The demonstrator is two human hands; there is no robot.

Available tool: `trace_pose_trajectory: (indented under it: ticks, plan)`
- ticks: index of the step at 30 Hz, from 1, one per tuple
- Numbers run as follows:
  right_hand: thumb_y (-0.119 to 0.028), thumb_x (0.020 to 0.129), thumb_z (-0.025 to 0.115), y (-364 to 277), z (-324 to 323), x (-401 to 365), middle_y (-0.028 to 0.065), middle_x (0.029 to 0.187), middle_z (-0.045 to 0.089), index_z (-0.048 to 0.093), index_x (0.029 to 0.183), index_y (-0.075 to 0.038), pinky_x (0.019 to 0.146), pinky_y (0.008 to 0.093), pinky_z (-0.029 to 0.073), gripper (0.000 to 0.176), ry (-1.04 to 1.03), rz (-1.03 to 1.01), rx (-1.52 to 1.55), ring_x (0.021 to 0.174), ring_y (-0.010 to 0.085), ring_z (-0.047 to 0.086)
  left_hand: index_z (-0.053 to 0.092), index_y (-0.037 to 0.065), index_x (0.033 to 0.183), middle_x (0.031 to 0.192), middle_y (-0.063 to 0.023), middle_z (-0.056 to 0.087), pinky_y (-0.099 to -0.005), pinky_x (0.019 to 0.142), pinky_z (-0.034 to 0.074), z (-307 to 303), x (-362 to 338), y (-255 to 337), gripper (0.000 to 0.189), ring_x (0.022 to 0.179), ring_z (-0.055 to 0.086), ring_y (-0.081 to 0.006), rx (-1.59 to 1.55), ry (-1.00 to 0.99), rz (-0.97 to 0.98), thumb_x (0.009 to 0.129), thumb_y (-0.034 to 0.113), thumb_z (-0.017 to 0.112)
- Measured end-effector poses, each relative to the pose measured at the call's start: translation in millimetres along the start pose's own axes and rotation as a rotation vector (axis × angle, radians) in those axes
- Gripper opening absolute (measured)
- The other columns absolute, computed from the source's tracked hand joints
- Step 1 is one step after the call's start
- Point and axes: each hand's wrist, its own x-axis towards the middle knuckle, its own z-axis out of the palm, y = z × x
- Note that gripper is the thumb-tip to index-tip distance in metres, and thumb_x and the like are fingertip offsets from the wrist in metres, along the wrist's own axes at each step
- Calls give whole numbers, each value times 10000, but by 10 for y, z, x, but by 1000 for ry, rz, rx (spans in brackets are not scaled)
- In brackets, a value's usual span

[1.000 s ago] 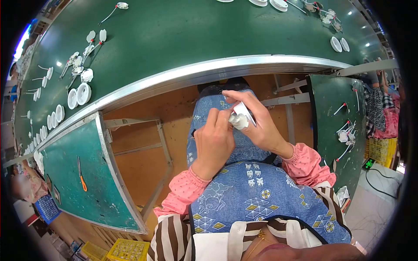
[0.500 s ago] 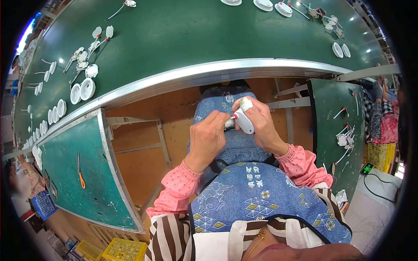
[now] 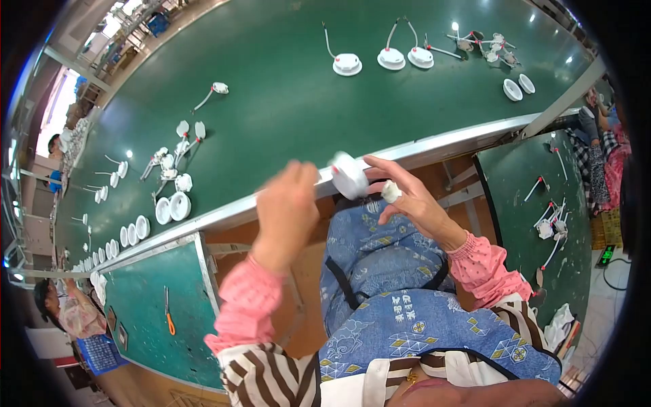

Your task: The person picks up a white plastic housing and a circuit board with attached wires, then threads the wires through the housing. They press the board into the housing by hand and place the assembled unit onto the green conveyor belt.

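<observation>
A white round plastic part (image 3: 349, 178) with a red spot on its left side hangs in the air over the table's front edge, between my hands. My left hand (image 3: 288, 214), blurred by motion, is closed beside the red spot on the part's white cord, which is mostly hidden by the fingers. To the right of the part, my right hand (image 3: 413, 203) has its fingers spread, the index fingertip right at the part's rim. A white wrap (image 3: 391, 192) covers the right thumb's tip.
Three white lamp-like parts with cords (image 3: 391, 58) stand at the back of the green table (image 3: 285, 102). White cups (image 3: 180, 205) line its left front edge. Orange-handled scissors (image 3: 169, 319) lie on the left side table. Wired pieces (image 3: 555, 220) lie at right. A person (image 3: 78, 312) sits far left.
Both hands have risen from the lap toward the table edge, bringing the white part along. My right hand has loosened from it and spread its fingers. The view has tilted up.
</observation>
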Motion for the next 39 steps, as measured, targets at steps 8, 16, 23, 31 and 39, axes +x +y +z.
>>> trace_pose_trajectory:
  ticks: [8,16,23,31,39]
  plan:
    - [-163,953,643,327,-236,-246,74,1182,646,616,1303,-6,709,272,522,385,86,193,1,1062,156,622,670,136,955,934,-46,708,-446,930,408,717,1838,-1044,121,889,684,-253,582,-177,115,851,81,642]
    - [-120,945,665,396,-410,-220,92,1022,710,693,1121,16,669,255,501,224,231,278,45,882,149,671,674,147,1158,1109,-71,656,-452,918,432,567,1687,-1761,326,1111,614,-273,331,419,31,842,81,627]
    - [-70,947,645,463,-391,-103,79,1000,714,694,1086,3,670,244,501,164,291,348,57,860,135,676,741,132,1034,1025,-84,701,-488,967,455,1167,1683,-3471,197,1120,634,-293,339,92,-702,869,177,643]
    - [-55,962,634,196,-199,-29,74,1005,704,678,1089,10,681,239,502,149,281,287,136,864,121,659,736,30,980,777,-133,678,-373,649,495,635,1874,-1865,161,700,660,-268,-488,171,-136,869,124,667]
    - [-165,987,641,-226,-75,44,123,1105,629,512,1372,26,707,280,510,448,120,55,406,897,163,643,709,-24,1084,875,-36,701,-221,617,538,419,270,120,136,722,646,-75,-1377,-333,-464,968,33,667]
